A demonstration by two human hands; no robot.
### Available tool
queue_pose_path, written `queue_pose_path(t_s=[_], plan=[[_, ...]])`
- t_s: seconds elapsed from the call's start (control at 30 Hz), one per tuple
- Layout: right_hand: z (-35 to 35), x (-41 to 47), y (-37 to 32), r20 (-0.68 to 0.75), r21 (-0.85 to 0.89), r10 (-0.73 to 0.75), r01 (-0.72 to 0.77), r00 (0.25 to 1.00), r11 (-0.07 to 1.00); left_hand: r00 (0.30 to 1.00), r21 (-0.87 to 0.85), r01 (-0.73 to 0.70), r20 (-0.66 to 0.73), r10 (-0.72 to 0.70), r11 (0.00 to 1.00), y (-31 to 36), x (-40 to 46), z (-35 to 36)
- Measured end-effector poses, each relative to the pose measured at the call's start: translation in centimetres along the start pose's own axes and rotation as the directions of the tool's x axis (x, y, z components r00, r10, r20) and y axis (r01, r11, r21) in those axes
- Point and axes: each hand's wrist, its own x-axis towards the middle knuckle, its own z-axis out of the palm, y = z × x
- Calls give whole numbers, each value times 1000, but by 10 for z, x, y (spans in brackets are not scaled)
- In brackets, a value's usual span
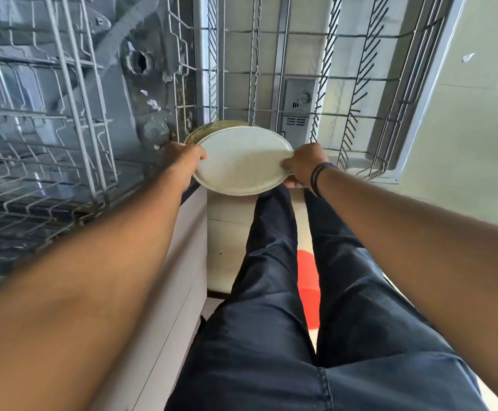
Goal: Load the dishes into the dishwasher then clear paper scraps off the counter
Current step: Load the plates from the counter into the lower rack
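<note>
left hand (pixel 187 160) and right hand (pixel 304 164), arms outstretched, fingers curled

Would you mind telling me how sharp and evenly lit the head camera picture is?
Head view: wide-angle bending curves the rack wires and stretches the forearms; the near forearms look soft, the plate held by the left hand and right hand fairly crisp; the tub on the left is dim, the right side brightly washed.

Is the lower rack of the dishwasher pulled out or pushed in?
Pulled out: the lower rack lies over the open door, beyond the plate.
</note>
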Motion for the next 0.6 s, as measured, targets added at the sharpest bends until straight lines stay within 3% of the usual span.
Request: queue_pose_path(t_s=[0.37,0.6], plan=[[25,-7,-14,-3,66,-2,2,1000,998,970,-65,-1,-244,-15,998,3,4,-12],[23,-6,-21,-43,78,-3,6,999,997,973,-127,13,-226,-41,992,12,9,-4]])
